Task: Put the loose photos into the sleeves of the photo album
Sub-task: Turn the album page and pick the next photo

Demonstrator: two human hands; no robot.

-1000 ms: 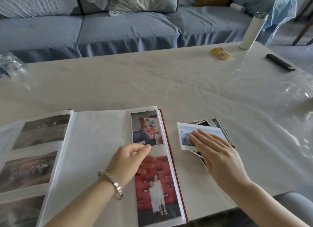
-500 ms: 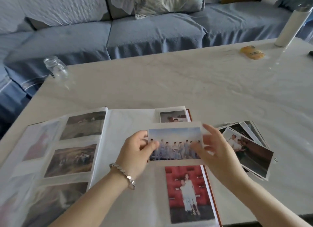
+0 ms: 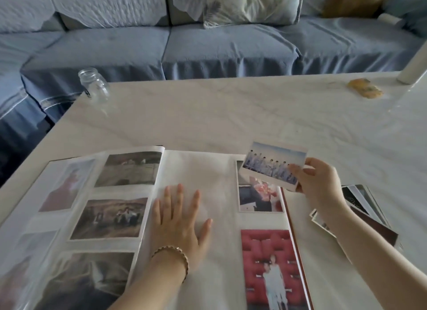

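The photo album (image 3: 208, 171) lies open on the white table, with several photos in its sleeves on both pages. My left hand (image 3: 180, 219) lies flat with spread fingers on the blank middle of the right page. My right hand (image 3: 321, 184) pinches a group photo (image 3: 272, 164) by its right edge and holds it tilted above the album's top right corner. A pile of loose photos (image 3: 360, 208) lies on the table to the right of the album, partly hidden by my right forearm.
A glass jar (image 3: 93, 83) lies at the table's far left corner. A yellow packet (image 3: 365, 91) and the foot of a white bottle (image 3: 413, 71) are at the far right. A blue sofa (image 3: 219, 46) runs behind the table.
My left hand has let go of the group photo and now lies flat on the album page. My right hand alone has carried the photo up and to the right.
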